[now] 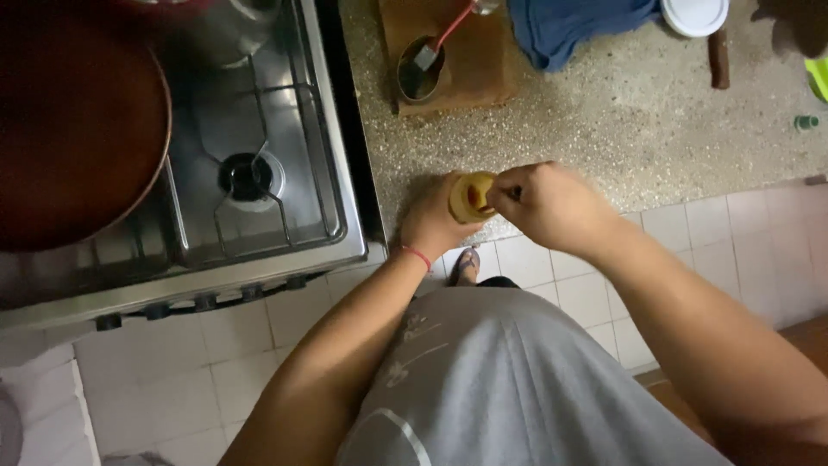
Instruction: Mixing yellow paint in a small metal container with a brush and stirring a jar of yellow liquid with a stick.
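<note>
- Speckled stone counter (604,129), right of the gas stove (250,173).
- Left hand (431,226) grips a small yellow jar (472,197) at the counter's front edge.
- Right hand (548,203) pinches its mouth; jar open, contents unclear.
- Wooden board (483,60) with spoon (421,69) lies behind.

A grey shirt (517,380) is worn, marked on the front with pale thin lines and a white curved stripe lower down. Both forearms are left bare, no sleeves being seen on them. A thin red string bracelet (417,255) is tied round the left wrist. A sandal (467,264) is seen on one foot, below the worktop edge.
</note>
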